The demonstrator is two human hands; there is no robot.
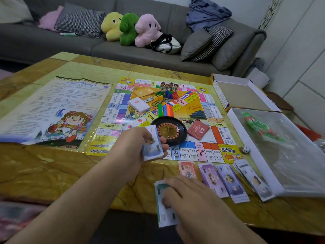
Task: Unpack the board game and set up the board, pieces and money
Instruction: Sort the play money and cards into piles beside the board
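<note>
— What are the hands doing?
— The left hand (139,147) grips a stack of blue play banknotes (152,144) over the game board's (163,117) near edge. The right hand (195,196) presses flat on a green-and-white banknote pile (162,208) at the table (52,169) edge.
— And beside it?
— A red pile (187,169), two purple piles (211,176) and a pale pile (253,180), near a die (245,149).

Yellow-green marbled table (52,166) under game board (218,138), rules sheet (58,103), banknote stacks (223,180), die (245,149), box halves (242,95).

place: home living room
landmark: grey sofa (140,48)
on sofa: plush toys (130,29), checked cushions (80,22)
before sofa: low table (52,166)
</note>
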